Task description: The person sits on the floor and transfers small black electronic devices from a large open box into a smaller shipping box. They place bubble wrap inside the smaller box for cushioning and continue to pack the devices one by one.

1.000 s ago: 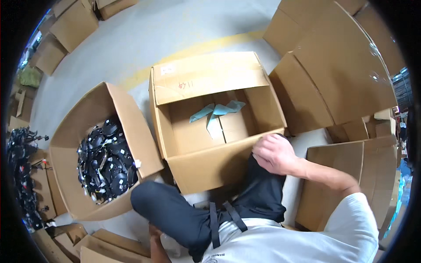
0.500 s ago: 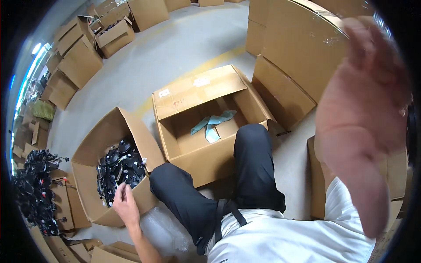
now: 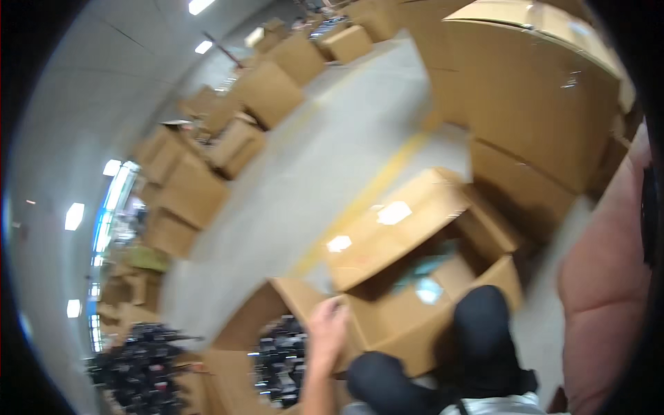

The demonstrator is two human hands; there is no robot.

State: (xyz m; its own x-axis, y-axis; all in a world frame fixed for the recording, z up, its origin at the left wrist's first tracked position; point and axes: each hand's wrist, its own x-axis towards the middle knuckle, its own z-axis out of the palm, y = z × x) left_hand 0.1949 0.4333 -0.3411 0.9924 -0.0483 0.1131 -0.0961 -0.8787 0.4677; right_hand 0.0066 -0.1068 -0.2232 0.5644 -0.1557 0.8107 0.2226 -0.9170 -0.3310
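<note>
On a grey concrete floor (image 3: 290, 200), amid stacked cardboard boxes (image 3: 270, 90). Left hand (image 3: 326, 330) resting on the flap edge between two open cartons, fingers loosely curled over the cardboard, pinching nothing visible. Carton of black parts (image 3: 280, 360) just left of that hand; larger open carton (image 3: 415, 277) to its right, holding pale teal items (image 3: 425, 287). Right hand (image 3: 609, 290) blurred, very near the lens at far right; finger state impossible to tell. Dark-trousered knees (image 3: 477, 332) below.

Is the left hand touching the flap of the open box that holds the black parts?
Touching. In the head view the left hand lies on the upper edge of the box flap, with no gap visible, though the picture is blurred.
</note>
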